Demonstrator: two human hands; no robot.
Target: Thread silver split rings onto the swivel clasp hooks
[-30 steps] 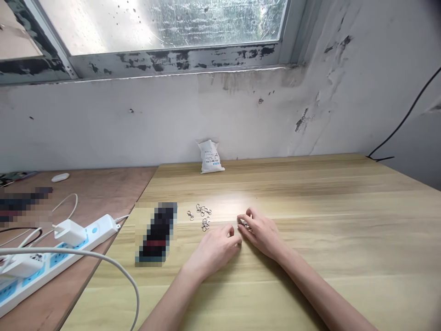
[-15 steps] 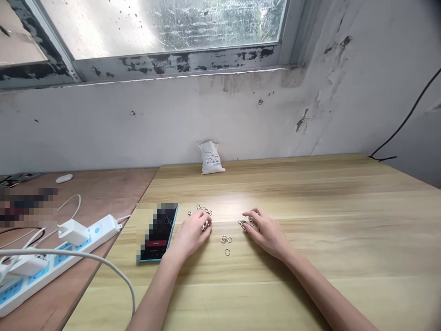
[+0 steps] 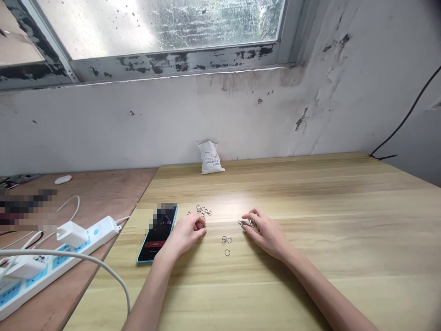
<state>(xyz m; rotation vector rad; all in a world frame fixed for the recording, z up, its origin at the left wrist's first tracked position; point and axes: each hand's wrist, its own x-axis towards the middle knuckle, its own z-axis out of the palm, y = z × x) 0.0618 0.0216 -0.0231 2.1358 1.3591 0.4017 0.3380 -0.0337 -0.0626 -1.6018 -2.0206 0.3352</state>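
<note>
Several small metal clasps (image 3: 204,210) lie in a loose pile left of centre. My left hand (image 3: 188,232) is at the near side of this pile, its fingers curled in and its thumb close to them; what they hold, if anything, is too small to make out. My right hand (image 3: 267,232) rests on the table with thumb and fingers bent around several metal clasps (image 3: 245,224), partly hidden by the fingers. Between my hands, a few split rings (image 3: 224,239) lie flat, with a single split ring (image 3: 227,252) nearer to me.
A phone (image 3: 160,234) lies left of my left hand, partly beneath the wrist in view. A white packet (image 3: 210,158) leans at the wall behind the wooden table (image 3: 310,193). On the brown surface at left sit a power strip (image 3: 103,230) with plugs and a white cable (image 3: 103,263).
My left hand has drawn back slightly left and its fingers have curled in, uncovering more of the left clasps. My right hand has hardly moved.
</note>
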